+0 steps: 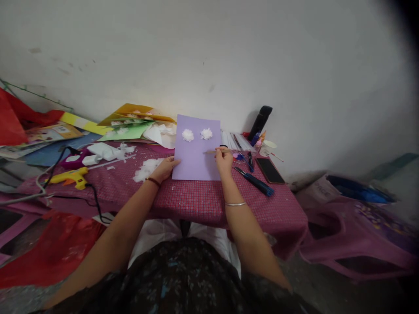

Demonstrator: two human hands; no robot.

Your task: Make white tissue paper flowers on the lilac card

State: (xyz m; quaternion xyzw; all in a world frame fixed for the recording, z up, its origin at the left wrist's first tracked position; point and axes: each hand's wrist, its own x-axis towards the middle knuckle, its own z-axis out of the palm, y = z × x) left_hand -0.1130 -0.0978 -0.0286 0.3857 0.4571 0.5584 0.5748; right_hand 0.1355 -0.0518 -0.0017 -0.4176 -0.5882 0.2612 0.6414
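Note:
A sheet of purple paper [194, 163] lies on the table in front of me. Two round clumps of white shreds sit on its upper half, a left clump [187, 135] and a right clump [206, 133]. My left hand [167, 168] grips the sheet's lower left edge, thumb on top. Over the right side of the paper, my right hand [224, 160] pinches a thin brown pencil-like stick [210, 152], its tip pointing left just below the clumps. Loose white shreds [148, 169] are heaped beside my left hand.
On the left are a yellow glue gun [70, 177] with its cord, white foam pieces [104, 151] and coloured papers [131, 126]. On the right lie a blue utility knife [257, 183], a phone [270, 170] and small bottles [255, 139]. The checked tablecloth [193, 200] hangs over the front edge.

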